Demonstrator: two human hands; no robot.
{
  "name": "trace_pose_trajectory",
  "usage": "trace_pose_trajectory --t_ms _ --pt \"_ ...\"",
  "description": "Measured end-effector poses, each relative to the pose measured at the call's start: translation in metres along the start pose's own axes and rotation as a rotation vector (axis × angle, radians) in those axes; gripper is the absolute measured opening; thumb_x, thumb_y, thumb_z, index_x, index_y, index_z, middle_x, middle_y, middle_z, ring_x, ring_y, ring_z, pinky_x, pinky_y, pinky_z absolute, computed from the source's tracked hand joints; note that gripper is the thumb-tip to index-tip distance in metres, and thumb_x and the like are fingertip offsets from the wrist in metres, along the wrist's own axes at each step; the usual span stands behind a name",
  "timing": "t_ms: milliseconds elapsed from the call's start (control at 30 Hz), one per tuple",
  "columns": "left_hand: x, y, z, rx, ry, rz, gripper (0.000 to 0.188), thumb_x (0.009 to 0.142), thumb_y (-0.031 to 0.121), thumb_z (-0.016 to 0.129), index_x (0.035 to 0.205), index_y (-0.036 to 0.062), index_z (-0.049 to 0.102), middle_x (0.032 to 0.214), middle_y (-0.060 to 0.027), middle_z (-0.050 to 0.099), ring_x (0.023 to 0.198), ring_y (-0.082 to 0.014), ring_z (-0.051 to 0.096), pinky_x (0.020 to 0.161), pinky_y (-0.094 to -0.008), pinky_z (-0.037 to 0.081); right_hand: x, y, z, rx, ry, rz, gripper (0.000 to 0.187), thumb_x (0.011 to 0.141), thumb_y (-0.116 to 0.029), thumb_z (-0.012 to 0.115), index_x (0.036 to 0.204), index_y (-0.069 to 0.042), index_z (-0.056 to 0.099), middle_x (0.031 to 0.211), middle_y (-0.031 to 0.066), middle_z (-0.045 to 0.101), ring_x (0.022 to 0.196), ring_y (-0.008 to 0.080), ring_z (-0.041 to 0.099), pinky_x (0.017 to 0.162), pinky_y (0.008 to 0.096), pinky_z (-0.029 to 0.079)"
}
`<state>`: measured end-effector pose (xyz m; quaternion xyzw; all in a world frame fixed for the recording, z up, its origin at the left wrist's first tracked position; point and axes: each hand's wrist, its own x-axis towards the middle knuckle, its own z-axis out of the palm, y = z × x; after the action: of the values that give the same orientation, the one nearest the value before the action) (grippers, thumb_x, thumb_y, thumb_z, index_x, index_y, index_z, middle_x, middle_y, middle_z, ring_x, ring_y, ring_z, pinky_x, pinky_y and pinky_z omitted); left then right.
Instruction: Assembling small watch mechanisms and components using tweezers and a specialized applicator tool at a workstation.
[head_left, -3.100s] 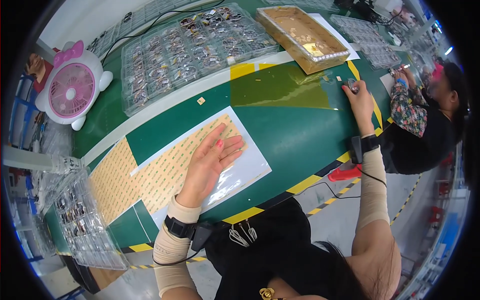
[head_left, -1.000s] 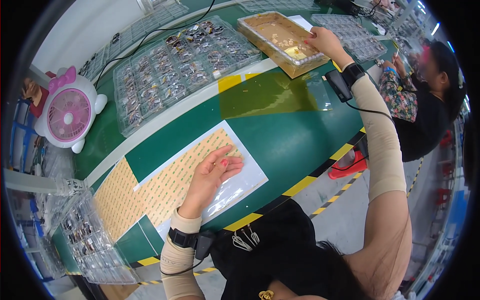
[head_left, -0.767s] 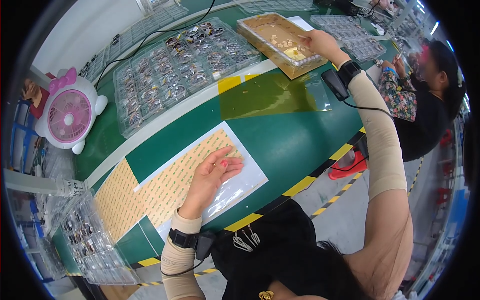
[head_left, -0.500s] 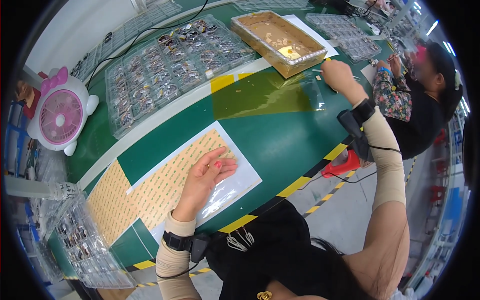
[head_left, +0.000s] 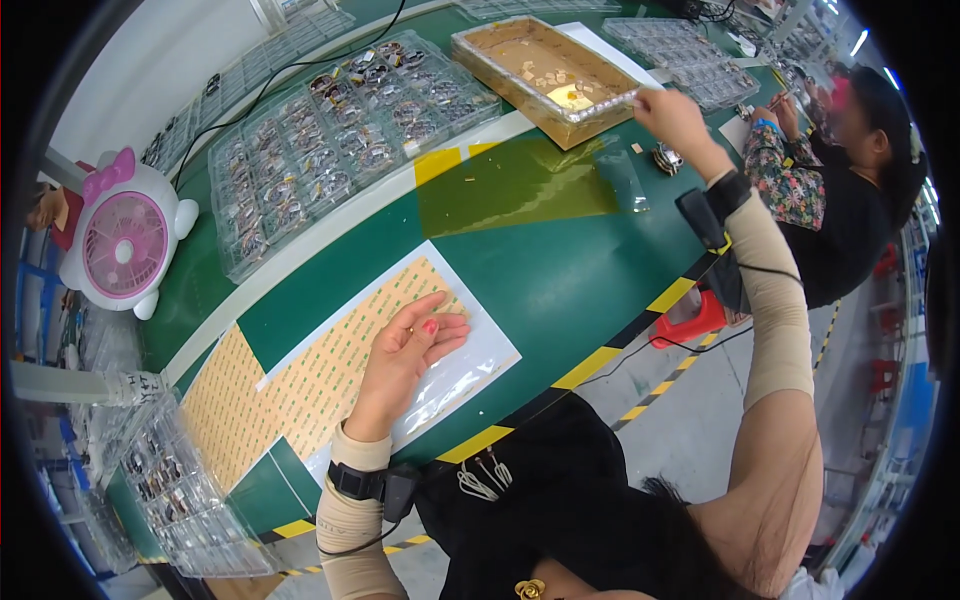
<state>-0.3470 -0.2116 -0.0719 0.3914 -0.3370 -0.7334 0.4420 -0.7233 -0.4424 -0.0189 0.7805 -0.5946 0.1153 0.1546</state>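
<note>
My left hand (head_left: 408,352) rests palm-up over a sheet of tan stickers with green marks (head_left: 330,380). Its fingers are loosely bent and apart, and nothing shows in them. The sheet lies on white backing paper (head_left: 480,350) on the green table. My right hand (head_left: 678,125) is at the near right corner of a brown box with a clear-taped rim (head_left: 572,135), its fingers pinched together. Whatever they hold, if anything, is too small to make out. Below that hand lies a small round part with metal and wires (head_left: 667,158), beside a tiny tan piece (head_left: 636,148).
A translucent amber film (head_left: 520,190) lies before the box. Clear compartment trays of round parts (head_left: 340,140) stand behind, with another tray (head_left: 185,490) at the left end. A pink and white fan (head_left: 125,245) is at left. A co-worker (head_left: 840,190) sits at right.
My right hand has moved slightly up and left to the box's corner. The round part below it has come into view. My left hand has stayed nearly still.
</note>
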Motion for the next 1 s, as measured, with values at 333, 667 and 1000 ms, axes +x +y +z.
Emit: trace_pose_trajectory --t_ms 333,667,1000 --pt "0.002 -0.002 0.000 0.017 0.003 0.024 0.033 0.093 0.008 0.040 0.124 -0.0018 0.041 0.107 -0.0189 0.055 0.101 -0.0273 0.055 0.092 -0.0374 0.045 0.005 0.000 -0.010 -0.143 -0.326 -0.064 0.017 0.073 -0.020 0.059 0.076 -0.004 0.062 0.080 0.0136 0.063 0.079 0.0309 0.061 0.066 0.0396 0.049" --pt "0.005 -0.001 0.000 0.009 -0.014 0.017 0.033 0.093 0.009 0.041 0.124 -0.0007 0.041 0.107 -0.0168 0.055 0.104 -0.0254 0.054 0.093 -0.0355 0.044 -0.014 0.035 0.039 -0.117 -0.239 -0.425 0.011 0.072 -0.017 0.059 0.076 -0.007 0.060 0.073 0.0107 0.059 0.068 0.0298 0.059 0.059 0.0423 0.047" --pt "-0.054 0.083 0.044 0.488 -0.386 -0.044 0.037 0.089 0.005 0.049 0.125 0.0012 0.043 0.110 -0.0138 0.057 0.103 -0.0207 0.055 0.088 -0.0313 0.044 0.064 0.016 -0.023 -0.156 -0.046 -0.095 0.014 0.077 -0.019 0.057 0.081 -0.007 0.060 0.080 0.0142 0.061 0.075 0.0322 0.059 0.065 0.0415 0.048"
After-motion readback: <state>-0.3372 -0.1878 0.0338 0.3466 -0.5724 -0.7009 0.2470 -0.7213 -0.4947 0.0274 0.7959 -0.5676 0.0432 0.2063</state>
